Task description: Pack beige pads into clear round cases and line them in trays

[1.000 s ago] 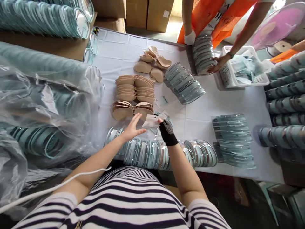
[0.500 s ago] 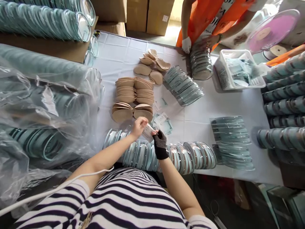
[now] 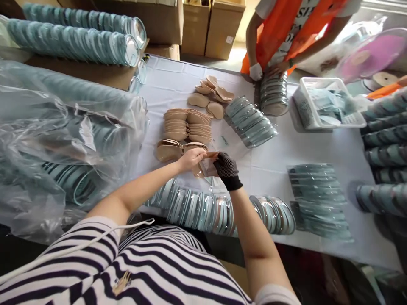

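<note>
My bare left hand is closed on the left side of a beige stick-on bra, just in front of the bra stacks. On the bra's other side, my right hand, in a black fingerless glove, has its fingers closed round the edge. A clear, shiny part hangs below the bra between my hands; I cannot tell what it is. Beige bras lie stacked beyond my left hand, with loose cups farther back. Under my forearms runs a row of round clear packs with pale blue-green cards inside.
More packs and a stack lie on the white tablecloth. A white basket holds pale packets. Plastic-wrapped packs crowd the left. Across the table, a co-worker in an orange vest handles packs.
A white printed card was between my hands half a second ago; now a beige bra is there. My right hand has moved rightward and up, and the camera view has shifted.
</note>
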Action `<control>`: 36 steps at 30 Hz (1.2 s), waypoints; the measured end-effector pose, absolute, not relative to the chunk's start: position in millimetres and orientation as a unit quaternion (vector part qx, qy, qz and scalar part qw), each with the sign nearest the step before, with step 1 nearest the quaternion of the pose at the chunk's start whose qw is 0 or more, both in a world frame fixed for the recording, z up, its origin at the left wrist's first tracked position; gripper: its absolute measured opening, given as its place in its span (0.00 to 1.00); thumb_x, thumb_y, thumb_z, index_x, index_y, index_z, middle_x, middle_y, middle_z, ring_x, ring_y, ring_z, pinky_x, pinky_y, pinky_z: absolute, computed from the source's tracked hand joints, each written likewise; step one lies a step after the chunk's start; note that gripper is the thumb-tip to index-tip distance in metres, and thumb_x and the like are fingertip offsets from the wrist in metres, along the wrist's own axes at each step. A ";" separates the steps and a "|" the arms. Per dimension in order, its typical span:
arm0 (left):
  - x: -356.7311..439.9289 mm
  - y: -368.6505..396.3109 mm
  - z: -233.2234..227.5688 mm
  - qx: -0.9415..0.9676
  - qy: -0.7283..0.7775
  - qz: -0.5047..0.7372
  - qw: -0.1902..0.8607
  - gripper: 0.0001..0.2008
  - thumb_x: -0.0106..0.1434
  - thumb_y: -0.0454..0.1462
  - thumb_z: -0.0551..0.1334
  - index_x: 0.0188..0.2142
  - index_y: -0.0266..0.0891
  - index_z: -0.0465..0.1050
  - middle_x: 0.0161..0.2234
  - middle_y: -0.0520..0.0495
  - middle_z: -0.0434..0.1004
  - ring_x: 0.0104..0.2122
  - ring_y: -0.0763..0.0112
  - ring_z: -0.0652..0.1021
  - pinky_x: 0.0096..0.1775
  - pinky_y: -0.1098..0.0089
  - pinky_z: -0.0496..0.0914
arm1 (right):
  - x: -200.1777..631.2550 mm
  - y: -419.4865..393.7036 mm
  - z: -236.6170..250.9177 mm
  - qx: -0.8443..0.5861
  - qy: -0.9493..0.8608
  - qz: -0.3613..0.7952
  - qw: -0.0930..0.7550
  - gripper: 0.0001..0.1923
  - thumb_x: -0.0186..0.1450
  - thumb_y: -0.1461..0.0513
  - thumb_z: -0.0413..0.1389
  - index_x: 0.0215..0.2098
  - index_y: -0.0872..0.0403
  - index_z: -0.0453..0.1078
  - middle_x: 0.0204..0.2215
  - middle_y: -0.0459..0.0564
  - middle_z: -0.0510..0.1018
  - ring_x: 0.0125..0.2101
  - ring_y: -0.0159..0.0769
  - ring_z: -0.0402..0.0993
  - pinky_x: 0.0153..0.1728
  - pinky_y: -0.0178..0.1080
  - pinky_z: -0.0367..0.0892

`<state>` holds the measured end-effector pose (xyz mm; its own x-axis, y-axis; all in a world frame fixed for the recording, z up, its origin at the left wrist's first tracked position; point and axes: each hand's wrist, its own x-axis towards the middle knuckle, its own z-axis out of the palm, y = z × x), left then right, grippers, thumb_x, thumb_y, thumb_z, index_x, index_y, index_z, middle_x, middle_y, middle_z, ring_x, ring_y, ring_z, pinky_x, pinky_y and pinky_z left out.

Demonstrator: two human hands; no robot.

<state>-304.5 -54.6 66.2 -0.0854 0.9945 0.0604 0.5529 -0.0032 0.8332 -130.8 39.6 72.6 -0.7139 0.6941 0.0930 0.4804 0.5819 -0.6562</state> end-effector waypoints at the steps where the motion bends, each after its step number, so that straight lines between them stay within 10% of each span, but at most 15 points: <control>1: -300.4 -61.1 74.5 0.588 0.631 0.398 0.312 0.13 0.66 0.41 0.56 0.43 0.39 0.76 0.38 0.46 0.78 0.39 0.65 0.76 0.43 0.66 0.69 | -134.8 40.5 86.2 -0.332 -0.877 0.304 0.167 0.14 0.60 0.63 0.52 0.41 0.56 0.75 0.43 0.58 0.79 0.42 0.44 0.76 0.46 0.43 0.70; 8: -310.5 -117.8 130.5 0.509 0.518 0.498 0.474 0.19 0.59 0.44 0.65 0.48 0.38 0.74 0.39 0.47 0.79 0.37 0.65 0.77 0.40 0.67 0.70 | -123.8 18.8 197.7 -0.189 -0.888 0.412 0.076 0.16 0.63 0.58 0.53 0.44 0.58 0.75 0.35 0.50 0.81 0.35 0.36 0.76 0.37 0.36 0.70; 15: -313.1 -187.0 122.2 0.214 0.219 0.471 0.827 0.37 0.56 0.61 0.60 0.55 0.40 0.71 0.56 0.36 0.73 0.54 0.44 0.73 0.49 0.48 0.69 | -140.2 -77.9 245.2 -0.350 -0.916 0.147 0.128 0.16 0.68 0.58 0.51 0.49 0.55 0.75 0.40 0.54 0.82 0.38 0.40 0.77 0.40 0.37 0.69; 20: -284.9 -225.5 95.3 0.001 0.198 0.565 0.801 0.36 0.58 0.62 0.56 0.57 0.44 0.66 0.51 0.44 0.76 0.55 0.55 0.73 0.56 0.53 0.66 | -140.6 -203.3 191.0 -0.361 -0.919 0.132 0.087 0.24 0.68 0.53 0.53 0.57 0.56 0.69 0.57 0.62 0.72 0.52 0.50 0.72 0.50 0.47 0.70; 27: -266.9 -261.8 66.1 0.039 0.450 0.343 0.824 0.31 0.63 0.59 0.47 0.51 0.40 0.68 0.41 0.40 0.80 0.43 0.55 0.80 0.45 0.53 0.74 | -96.5 -323.6 105.0 -0.476 -0.821 0.271 0.160 0.43 0.63 0.48 0.56 0.70 0.55 0.47 0.65 0.62 0.61 0.62 0.51 0.62 0.57 0.51 0.66; 36: -214.1 -239.3 42.8 0.455 0.490 0.310 0.676 0.37 0.66 0.61 0.35 0.52 0.41 0.68 0.53 0.38 0.74 0.53 0.58 0.74 0.51 0.59 0.70 | -23.0 -323.2 71.3 -0.689 -0.613 0.279 0.269 0.24 0.68 0.51 0.43 0.48 0.55 0.73 0.43 0.61 0.80 0.44 0.50 0.78 0.46 0.47 0.72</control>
<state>-214.1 -239.3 42.8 0.3285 0.8645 -0.3804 0.0274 0.3938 0.9188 -23.0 -323.2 71.3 0.0935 0.9941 -0.0553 0.6935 -0.1049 -0.7128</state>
